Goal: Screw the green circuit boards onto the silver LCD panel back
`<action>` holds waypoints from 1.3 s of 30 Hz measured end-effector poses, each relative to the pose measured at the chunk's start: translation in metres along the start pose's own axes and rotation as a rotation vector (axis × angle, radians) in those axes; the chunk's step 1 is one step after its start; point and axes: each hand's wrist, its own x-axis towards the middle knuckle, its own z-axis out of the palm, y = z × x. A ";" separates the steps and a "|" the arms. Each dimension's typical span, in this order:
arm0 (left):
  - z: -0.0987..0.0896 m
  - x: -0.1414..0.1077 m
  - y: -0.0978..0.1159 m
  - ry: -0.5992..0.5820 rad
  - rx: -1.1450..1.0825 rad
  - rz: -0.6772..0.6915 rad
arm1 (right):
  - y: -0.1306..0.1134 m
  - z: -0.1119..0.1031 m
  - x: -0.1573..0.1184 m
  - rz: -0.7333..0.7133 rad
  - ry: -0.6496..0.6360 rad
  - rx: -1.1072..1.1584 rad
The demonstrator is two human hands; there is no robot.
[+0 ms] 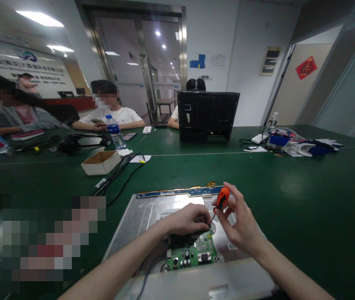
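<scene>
A metal panel (pixel 127 221) lies flat on the green table, with a green circuit board (pixel 193 254) on its middle and a blue strip board (pixel 168 193) along its far edge. My right hand (pixel 240 221) holds an orange and black screwdriver (pixel 223 198) by the handle, its shaft slanting down to the board's upper right corner. Beside the tip, my left hand (pixel 190 218) has its fingers curled together over the board's far edge. Whatever those fingers pinch, if anything, is hidden. A grey cable (pixel 146 277) runs over the panel's near left part.
Left of the panel are an open cardboard box (pixel 101 163), black cables (pixel 119 171) and a water bottle (pixel 114 132). Across the table stands a black monitor housing (pixel 208 116). Gloves and bags (pixel 299 143) are piled at far right. Other people sit at the far side and left.
</scene>
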 end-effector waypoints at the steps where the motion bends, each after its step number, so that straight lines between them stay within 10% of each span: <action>1: 0.000 0.000 0.000 -0.002 0.001 0.002 | 0.000 0.000 0.000 0.002 -0.001 0.001; 39: -0.003 0.000 0.003 -0.033 0.008 0.010 | 0.008 0.003 -0.005 -0.013 0.022 -0.067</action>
